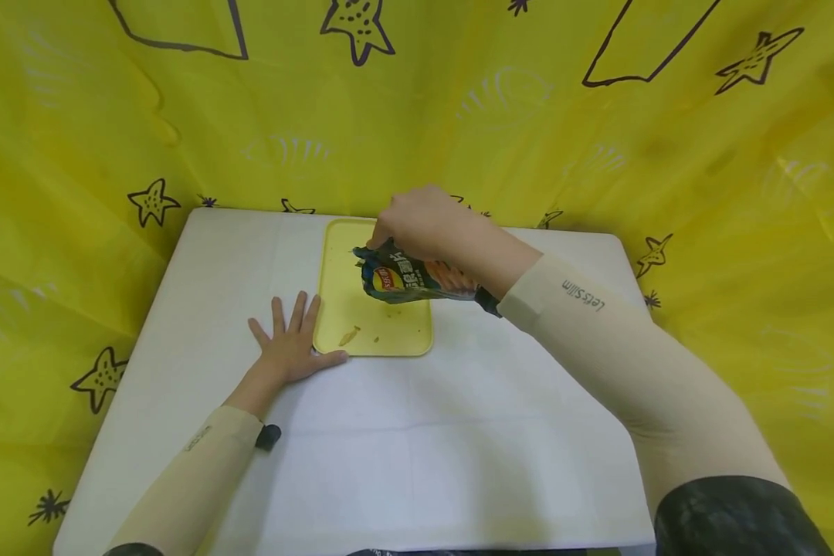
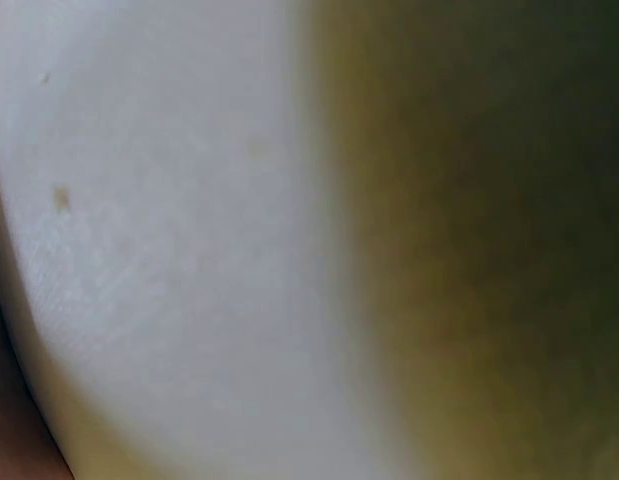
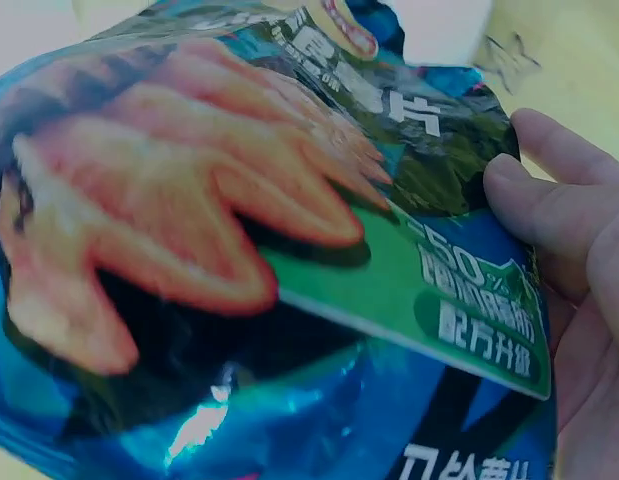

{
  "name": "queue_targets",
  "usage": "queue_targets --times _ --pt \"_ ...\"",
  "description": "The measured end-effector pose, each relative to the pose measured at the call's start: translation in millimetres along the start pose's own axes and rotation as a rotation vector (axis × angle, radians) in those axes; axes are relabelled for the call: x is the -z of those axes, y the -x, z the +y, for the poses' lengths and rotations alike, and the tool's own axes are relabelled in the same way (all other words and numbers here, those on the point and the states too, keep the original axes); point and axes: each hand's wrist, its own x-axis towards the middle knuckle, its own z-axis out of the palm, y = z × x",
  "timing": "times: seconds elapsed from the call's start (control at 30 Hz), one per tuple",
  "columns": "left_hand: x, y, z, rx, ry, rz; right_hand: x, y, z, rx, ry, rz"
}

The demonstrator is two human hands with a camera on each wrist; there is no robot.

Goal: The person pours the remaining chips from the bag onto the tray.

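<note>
My right hand point(image 1: 422, 222) grips a dark blue and green potato chip bag point(image 1: 406, 279) by its edge, above a yellow tray point(image 1: 389, 344). In the head view the bag lies on its side in the air, one crumpled end toward the left. The right wrist view shows its printed front close up, with thumb and fingers point(image 3: 514, 190) pinching the edge. Several crumbs and a larger chip piece point(image 1: 349, 335) lie on the tray. My left hand point(image 1: 288, 349) rests with fingers spread at the tray's left front corner. Left wrist view: only blurred white and yellow-brown surfaces.
The tray lies on a white table point(image 1: 459, 448), toward its far edge. A yellow curtain point(image 1: 417, 116) with drawn stars hangs around the table's back and sides. Both forearms wear beige sleeves point(image 1: 598, 347).
</note>
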Motion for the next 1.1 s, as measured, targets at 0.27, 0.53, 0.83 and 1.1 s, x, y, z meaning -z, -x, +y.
queue_targets --times 0.27,0.53,0.83,1.1 --pt "-1.8 -1.9 0.0 -0.004 0.008 -0.001 0.7 -3.3 0.9 -0.008 0.023 -0.026" --pt "-4.0 -3.0 -2.1 0.005 -0.003 0.012 1.6 -5.0 -2.0 0.010 0.025 -0.010" --pt "-5.6 -3.2 -3.4 0.000 0.000 0.029 4.1 -4.1 -6.0 0.021 0.073 -0.039" --pt "0.7 0.1 -0.8 -0.007 0.018 0.023 7.0 -5.9 -7.6 0.029 0.066 -0.020"
